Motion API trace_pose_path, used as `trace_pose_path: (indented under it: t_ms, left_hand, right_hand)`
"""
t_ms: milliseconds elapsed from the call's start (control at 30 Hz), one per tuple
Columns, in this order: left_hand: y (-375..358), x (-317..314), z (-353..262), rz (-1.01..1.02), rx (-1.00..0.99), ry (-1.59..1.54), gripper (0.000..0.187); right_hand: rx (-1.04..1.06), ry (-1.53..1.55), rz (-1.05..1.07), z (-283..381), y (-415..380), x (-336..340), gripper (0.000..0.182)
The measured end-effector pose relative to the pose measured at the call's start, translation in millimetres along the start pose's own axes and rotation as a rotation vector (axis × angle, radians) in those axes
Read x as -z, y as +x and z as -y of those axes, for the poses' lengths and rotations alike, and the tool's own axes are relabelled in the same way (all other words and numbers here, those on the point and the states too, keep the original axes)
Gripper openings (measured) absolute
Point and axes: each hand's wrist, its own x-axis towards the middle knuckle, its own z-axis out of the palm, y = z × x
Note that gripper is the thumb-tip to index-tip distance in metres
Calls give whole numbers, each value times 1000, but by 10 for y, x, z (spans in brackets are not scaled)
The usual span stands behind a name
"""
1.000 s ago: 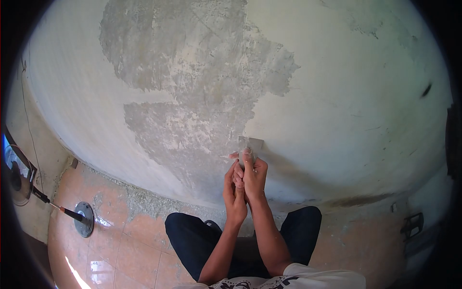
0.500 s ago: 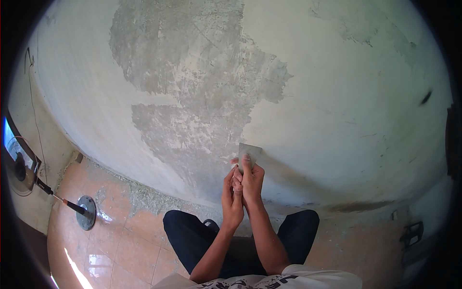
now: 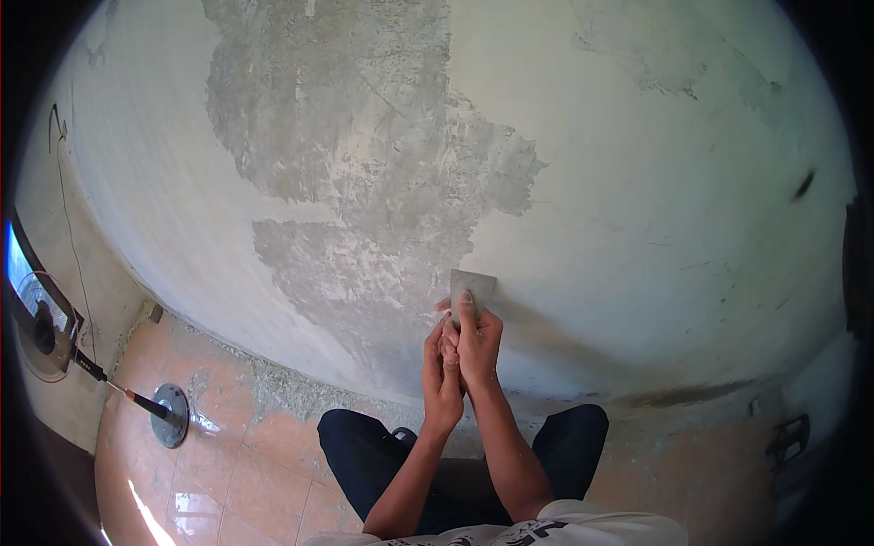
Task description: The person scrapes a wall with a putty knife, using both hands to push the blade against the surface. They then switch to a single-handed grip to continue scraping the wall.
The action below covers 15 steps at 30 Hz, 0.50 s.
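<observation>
A flat grey scraper blade (image 3: 473,278) stands close against the wall in front of me, over the lower edge of the stripped area. My right hand (image 3: 480,346) grips it, thumb laid along its face and a fingertip showing past its left side. Pressed beside the right palm is my left hand (image 3: 442,382), its fingers curled together; what they close on is hidden. Bare grey plaster (image 3: 364,255) with ragged edges spreads up and left from the blade. Pale paint (image 3: 601,264) covers the wall to the right.
Plaster crumbs (image 3: 291,396) lie along the foot of the wall on the tiled floor (image 3: 264,473). At the left stands a fan (image 3: 47,332) on a round base (image 3: 170,416). My bent knees (image 3: 350,446) flank my forearms. A dark object (image 3: 790,439) sits at lower right.
The wall and floor sit slightly lower in view, as my head has shifted a little. Both hands and the scraper keep nearly the same place in view, with the same grip.
</observation>
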Motion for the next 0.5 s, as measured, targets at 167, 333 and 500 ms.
trace_pose_path:
  t_ms: [167,333,500]
  left_hand:
    - [23,6,-60,21,-16,-24,55]
    - [171,-58,-280,55,-44,-34,55]
    - [-119,-1,33,31,21,-30,57]
  right_hand:
    - [-43,41,1,-27,-7,12,50]
    - [23,40,-5,231,64,-94,50]
    - [-3,-29,-27,-65,-61,94,49]
